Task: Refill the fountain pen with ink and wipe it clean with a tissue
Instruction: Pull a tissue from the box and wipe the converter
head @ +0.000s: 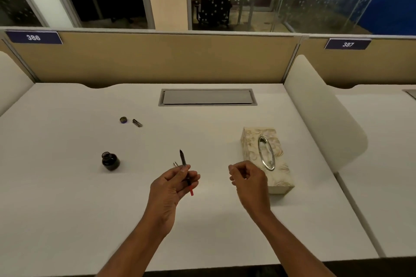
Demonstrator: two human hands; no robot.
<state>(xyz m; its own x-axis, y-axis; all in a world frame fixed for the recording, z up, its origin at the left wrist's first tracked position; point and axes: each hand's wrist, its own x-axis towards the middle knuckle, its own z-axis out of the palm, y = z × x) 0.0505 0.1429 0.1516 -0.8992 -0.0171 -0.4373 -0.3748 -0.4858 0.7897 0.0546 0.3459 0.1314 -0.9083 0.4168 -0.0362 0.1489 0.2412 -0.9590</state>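
A person's left hand [174, 183] holds an uncapped fountain pen [185, 167] above a white counter [67, 209], fingers clamped around the dark barrel with the nib end pointing up and away. A short red tip juts out below the fingers (whether it belongs to the converter or to some other part of the pen is hard to make out). The middle of the pen is hidden inside the grip.

The right hand [246, 179] hovers just beside the near end of a patterned tissue box [249, 145], its fingers curled loosely together on nothing visible; the fingertips turn inward, so the inside of the hand cannot be seen. No tissue can be made out at the box's oval, silver-rimmed opening.

To the left of the pen stands an open ink bottle [110, 161], dark glass, well apart from the holding hand. Farther back on the counter lie the bottle's round cap [123, 120] and, just beside it, a small dark piece with a metallic glint [137, 123] (likely the pen cap, though too small to tell). A tiny silvery part [175, 163] rests on the counter close behind the left hand's knuckles, partly hidden by them.

Both forearms are cut off by the lower edge of the frame. A closed cable hatch [207, 96] sits at the back of the counter, below a tan partition [157, 58] carrying a number plate marked 386 [33, 37].
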